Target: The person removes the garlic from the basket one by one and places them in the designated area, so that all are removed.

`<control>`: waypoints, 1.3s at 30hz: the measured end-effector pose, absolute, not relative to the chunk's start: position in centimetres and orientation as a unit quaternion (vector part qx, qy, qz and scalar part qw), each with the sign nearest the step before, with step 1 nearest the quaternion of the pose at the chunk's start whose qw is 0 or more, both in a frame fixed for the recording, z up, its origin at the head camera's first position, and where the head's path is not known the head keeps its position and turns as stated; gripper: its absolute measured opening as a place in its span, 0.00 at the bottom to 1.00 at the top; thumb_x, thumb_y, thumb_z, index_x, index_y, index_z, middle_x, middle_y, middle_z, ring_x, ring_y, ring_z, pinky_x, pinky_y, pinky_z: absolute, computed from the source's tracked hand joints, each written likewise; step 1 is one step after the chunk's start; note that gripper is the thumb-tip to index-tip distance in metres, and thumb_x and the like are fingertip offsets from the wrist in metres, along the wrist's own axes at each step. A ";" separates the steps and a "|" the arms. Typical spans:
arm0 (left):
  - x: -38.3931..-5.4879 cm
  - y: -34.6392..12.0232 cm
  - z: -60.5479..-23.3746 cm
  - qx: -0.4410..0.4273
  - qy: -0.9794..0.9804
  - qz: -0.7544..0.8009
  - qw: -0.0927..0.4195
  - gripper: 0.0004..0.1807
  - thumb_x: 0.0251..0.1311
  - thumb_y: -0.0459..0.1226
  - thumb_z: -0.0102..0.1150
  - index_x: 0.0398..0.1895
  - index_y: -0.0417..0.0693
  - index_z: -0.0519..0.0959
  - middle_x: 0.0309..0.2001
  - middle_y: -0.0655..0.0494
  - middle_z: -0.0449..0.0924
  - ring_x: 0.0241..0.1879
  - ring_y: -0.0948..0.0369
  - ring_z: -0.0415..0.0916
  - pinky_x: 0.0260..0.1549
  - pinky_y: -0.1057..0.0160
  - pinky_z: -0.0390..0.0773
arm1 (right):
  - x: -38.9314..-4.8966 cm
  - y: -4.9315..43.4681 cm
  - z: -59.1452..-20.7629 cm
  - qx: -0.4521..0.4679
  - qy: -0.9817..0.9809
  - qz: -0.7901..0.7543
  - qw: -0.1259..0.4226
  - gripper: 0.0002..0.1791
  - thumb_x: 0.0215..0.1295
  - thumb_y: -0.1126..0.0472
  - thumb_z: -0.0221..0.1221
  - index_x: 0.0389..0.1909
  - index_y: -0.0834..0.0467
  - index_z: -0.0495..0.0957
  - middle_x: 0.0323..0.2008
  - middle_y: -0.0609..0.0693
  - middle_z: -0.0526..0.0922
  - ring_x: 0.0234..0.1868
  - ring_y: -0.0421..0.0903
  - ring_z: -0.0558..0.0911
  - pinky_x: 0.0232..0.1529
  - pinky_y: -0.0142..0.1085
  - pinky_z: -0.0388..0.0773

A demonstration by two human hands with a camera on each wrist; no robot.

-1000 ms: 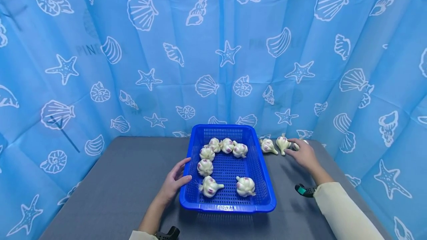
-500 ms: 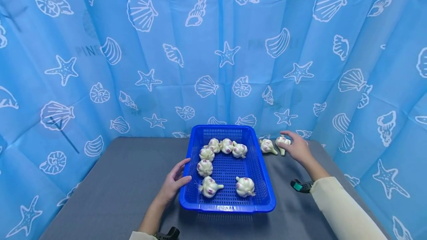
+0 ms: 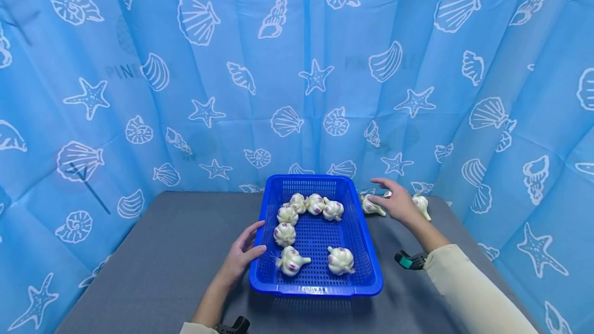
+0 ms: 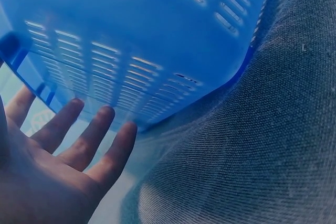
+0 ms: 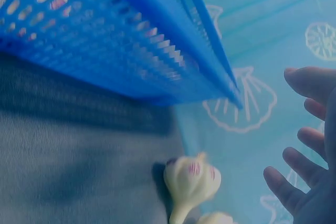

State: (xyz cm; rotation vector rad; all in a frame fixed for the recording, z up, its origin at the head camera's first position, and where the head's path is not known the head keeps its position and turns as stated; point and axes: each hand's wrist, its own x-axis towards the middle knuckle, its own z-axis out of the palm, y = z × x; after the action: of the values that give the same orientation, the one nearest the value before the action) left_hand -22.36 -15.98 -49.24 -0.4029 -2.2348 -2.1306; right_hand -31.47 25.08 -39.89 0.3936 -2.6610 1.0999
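A blue plastic basket (image 3: 325,289) with slotted walls stands on the grey table, holding several white garlic bulbs (image 3: 285,234) with purple marks. My left hand (image 3: 244,249) is at its left side, thumb near the rim. In the left wrist view the spread fingers (image 4: 86,145) lie along the outer wall. My right hand (image 3: 394,201) reaches over the garlic to the right of the basket, fingers extended and holding nothing. Its thumb is close to the nearest garlic bulb (image 3: 373,205). Another garlic bulb (image 3: 421,206) lies beyond the wrist, and one between them is mostly hidden by the hand.
A blue curtain (image 3: 297,76) printed with white shells and starfish hangs behind and beside the grey table (image 3: 195,251). The basket's raised right wall (image 5: 157,19) stands just left of the loose garlic. A black band (image 3: 410,260) sits at the right wrist.
My right hand has moved left over the row of loose garlic, from the farthest bulb toward the one beside the basket. The far bulb shows again. My left hand and the basket stay put.
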 end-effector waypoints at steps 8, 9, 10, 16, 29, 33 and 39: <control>-22.4 -16.0 -49.1 -0.130 -0.715 -0.687 0.015 0.30 0.64 0.36 0.56 0.71 0.53 0.65 0.69 0.37 0.61 0.64 0.39 0.64 0.57 0.39 0.67 | -31.2 23.1 -39.3 0.165 -0.892 0.407 0.101 0.30 0.64 0.59 0.63 0.65 0.63 0.68 0.64 0.67 0.68 0.62 0.67 0.69 0.52 0.59 0.73; -22.4 -16.0 -49.1 -0.130 -0.715 -0.687 0.015 0.30 0.64 0.36 0.56 0.71 0.53 0.65 0.69 0.37 0.61 0.64 0.39 0.64 0.58 0.39 0.67 | -31.2 22.8 -39.3 0.167 -0.892 0.408 0.098 0.30 0.64 0.59 0.63 0.65 0.63 0.68 0.64 0.67 0.68 0.62 0.67 0.69 0.52 0.59 0.73; -22.4 -16.0 -49.1 -0.130 -0.714 -0.687 0.015 0.30 0.64 0.36 0.56 0.71 0.52 0.65 0.69 0.37 0.61 0.64 0.39 0.64 0.58 0.39 0.67 | -31.1 22.6 -39.3 0.170 -0.892 0.409 0.095 0.30 0.64 0.59 0.63 0.65 0.62 0.68 0.64 0.67 0.68 0.62 0.66 0.69 0.52 0.59 0.73; -22.4 -16.0 -49.2 -0.134 -0.709 -0.692 0.012 0.31 0.64 0.35 0.56 0.71 0.51 0.64 0.68 0.36 0.62 0.63 0.39 0.65 0.57 0.40 0.68 | -30.9 21.6 -38.8 0.190 -0.888 0.408 0.092 0.33 0.63 0.58 0.64 0.67 0.62 0.66 0.65 0.65 0.67 0.62 0.66 0.69 0.51 0.60 0.73; -22.4 -16.0 -49.4 -0.135 -0.712 -0.689 0.015 0.30 0.64 0.36 0.56 0.71 0.52 0.65 0.68 0.37 0.62 0.63 0.39 0.65 0.57 0.40 0.68 | -31.1 20.0 -38.2 0.223 -0.873 0.431 0.048 0.39 0.62 0.58 0.65 0.71 0.61 0.59 0.68 0.67 0.62 0.65 0.68 0.65 0.56 0.60 0.70; -22.4 -16.1 -49.4 -0.138 -0.715 -0.685 0.016 0.30 0.64 0.36 0.55 0.71 0.52 0.65 0.68 0.37 0.62 0.64 0.39 0.64 0.58 0.39 0.66 | -31.2 19.3 -38.3 0.238 -0.869 0.431 0.039 0.39 0.61 0.61 0.65 0.72 0.60 0.59 0.67 0.68 0.63 0.65 0.67 0.65 0.58 0.61 0.67; -22.4 -16.1 -49.3 -0.141 -0.713 -0.687 0.017 0.30 0.65 0.34 0.55 0.71 0.51 0.64 0.68 0.37 0.62 0.64 0.39 0.64 0.58 0.39 0.66 | -31.4 18.2 -38.3 0.257 -0.861 0.438 0.005 0.40 0.62 0.61 0.64 0.73 0.61 0.57 0.69 0.66 0.62 0.67 0.67 0.63 0.59 0.60 0.66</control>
State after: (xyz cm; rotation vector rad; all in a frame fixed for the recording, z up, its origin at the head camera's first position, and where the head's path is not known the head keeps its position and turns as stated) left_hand -22.43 -16.06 -49.32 -0.4373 -2.2161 -2.1334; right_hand -31.37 18.22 -38.33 0.8042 -2.6981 1.3720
